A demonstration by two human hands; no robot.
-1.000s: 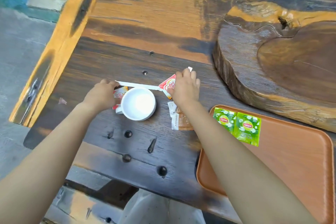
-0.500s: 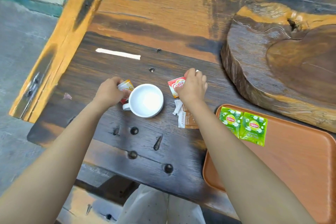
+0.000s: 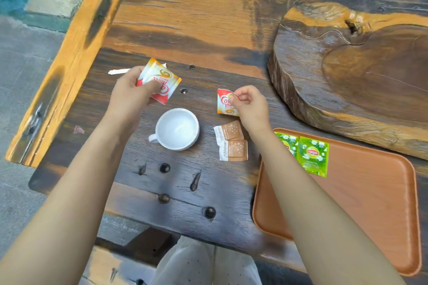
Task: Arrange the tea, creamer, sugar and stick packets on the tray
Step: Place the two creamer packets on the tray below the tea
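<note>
My left hand (image 3: 132,92) holds a red, white and orange creamer packet (image 3: 159,82) lifted above the table, left of centre. My right hand (image 3: 251,106) pinches the top corner of a second creamer packet (image 3: 225,103). Two brown sugar packets (image 3: 231,141) lie on the table just below that hand. Two green tea packets (image 3: 312,155) rest on the far left corner of the orange tray (image 3: 370,203); my right forearm partly hides one. A white stick packet (image 3: 119,71) lies behind my left hand, mostly hidden.
A white empty cup (image 3: 177,128) stands between my hands. A thick carved wooden slab (image 3: 347,71) fills the far right, close behind the tray. The dark wooden table has metal studs (image 3: 209,212) near its front edge. Its left edge drops to grey floor.
Both hands have lifted their creamer packets off the table beside the cup. The left packet now shows fully in my left hand, and the two sugar packets are uncovered.
</note>
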